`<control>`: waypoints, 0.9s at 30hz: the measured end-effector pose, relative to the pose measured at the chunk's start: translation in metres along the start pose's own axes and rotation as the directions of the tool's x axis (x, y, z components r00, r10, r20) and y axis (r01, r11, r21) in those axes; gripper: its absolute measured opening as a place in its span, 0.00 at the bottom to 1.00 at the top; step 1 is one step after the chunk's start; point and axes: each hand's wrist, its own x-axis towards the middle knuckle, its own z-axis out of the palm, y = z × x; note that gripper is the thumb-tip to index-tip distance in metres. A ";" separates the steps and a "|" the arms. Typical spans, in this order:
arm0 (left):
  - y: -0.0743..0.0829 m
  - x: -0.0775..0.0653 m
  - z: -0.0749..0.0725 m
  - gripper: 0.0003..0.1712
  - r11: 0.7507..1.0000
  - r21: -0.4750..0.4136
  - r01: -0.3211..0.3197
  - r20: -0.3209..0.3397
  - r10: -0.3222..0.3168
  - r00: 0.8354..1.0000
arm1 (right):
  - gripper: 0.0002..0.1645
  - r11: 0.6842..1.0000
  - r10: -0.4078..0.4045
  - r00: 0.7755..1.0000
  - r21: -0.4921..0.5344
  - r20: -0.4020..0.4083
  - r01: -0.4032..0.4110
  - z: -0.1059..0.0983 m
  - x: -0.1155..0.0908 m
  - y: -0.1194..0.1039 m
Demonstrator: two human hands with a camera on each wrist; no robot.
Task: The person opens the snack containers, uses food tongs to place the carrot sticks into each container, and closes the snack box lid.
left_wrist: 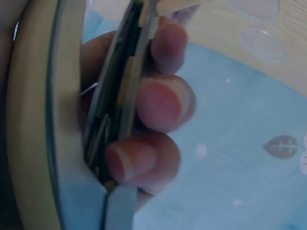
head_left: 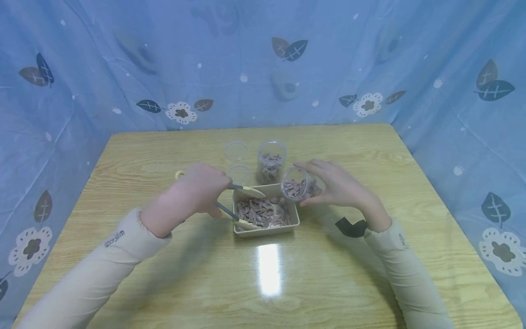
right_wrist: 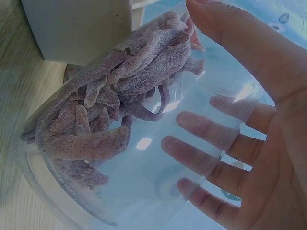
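My left hand (head_left: 197,189) grips a pair of tongs (head_left: 227,210) with grey arms and cream tips. The tips are spread, one at the far side of a cream rectangular tray (head_left: 267,232) and one near its front. Dusty, purplish-brown dried strips (head_left: 263,212) lie in the tray. My right hand (head_left: 334,185) holds a clear round jar (right_wrist: 139,143) tipped on its side, its mouth facing left over the tray's right end. More strips lie along the low side inside this jar. In the left wrist view, fingers (left_wrist: 160,103) curl round the tongs' handle (left_wrist: 72,143).
Behind the tray stands a second clear jar (head_left: 271,164), upright, with similar strips in it. Two clear round lids (head_left: 236,151) lie to its left. A black strap (head_left: 351,227) hangs at my right wrist. Blue patterned curtain (head_left: 246,68) surrounds the wooden table (head_left: 164,274).
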 end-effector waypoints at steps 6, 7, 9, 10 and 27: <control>0.011 0.012 -0.001 0.22 1.000 0.015 0.017 0.030 -0.017 0.999 | 0.56 1.000 -0.010 1.000 0.011 -0.010 0.010 0.002 -0.001 0.000; 0.012 0.013 -0.001 0.22 1.000 0.019 0.017 0.036 -0.018 0.999 | 0.56 1.000 -0.011 1.000 0.011 -0.011 0.011 0.003 -0.001 0.000; 0.014 0.016 0.000 0.22 1.000 0.022 0.013 0.048 -0.014 0.999 | 0.57 1.000 -0.015 1.000 0.012 -0.014 0.015 0.003 -0.001 0.001; 0.015 0.017 0.000 0.22 1.000 0.027 0.004 0.050 -0.005 0.999 | 0.57 1.000 -0.014 1.000 0.018 -0.014 0.014 0.003 -0.002 0.001; 0.012 0.017 0.018 0.21 0.988 0.049 -0.148 -0.092 0.152 0.984 | 0.56 0.997 -0.046 0.999 0.058 -0.018 0.047 0.003 0.000 0.000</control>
